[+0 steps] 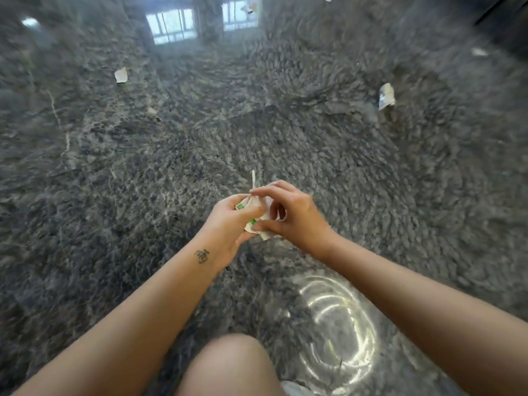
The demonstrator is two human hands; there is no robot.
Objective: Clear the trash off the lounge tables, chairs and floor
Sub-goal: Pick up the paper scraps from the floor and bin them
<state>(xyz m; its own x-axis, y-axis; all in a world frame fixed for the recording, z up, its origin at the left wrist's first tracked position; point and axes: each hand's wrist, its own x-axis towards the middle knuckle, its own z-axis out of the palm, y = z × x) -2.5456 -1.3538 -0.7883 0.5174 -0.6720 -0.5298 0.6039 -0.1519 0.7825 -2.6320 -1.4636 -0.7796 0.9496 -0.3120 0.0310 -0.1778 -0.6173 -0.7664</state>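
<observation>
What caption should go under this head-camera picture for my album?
Left hand and right hand hold crumpled paper trash above the dark marble floor, where more scraps lie.

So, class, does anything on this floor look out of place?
Yes. Litter dots the floor: a left scrap, a right scrap, a far scrap. Left hand and right hand grip crumpled paper.

Bare forearms [134, 324], tattoo [201, 256] below left hand [228, 224]

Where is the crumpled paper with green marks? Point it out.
Head view, centre: the crumpled paper is gripped by the left hand and pinched by the right hand, above the dark marble floor.
</observation>
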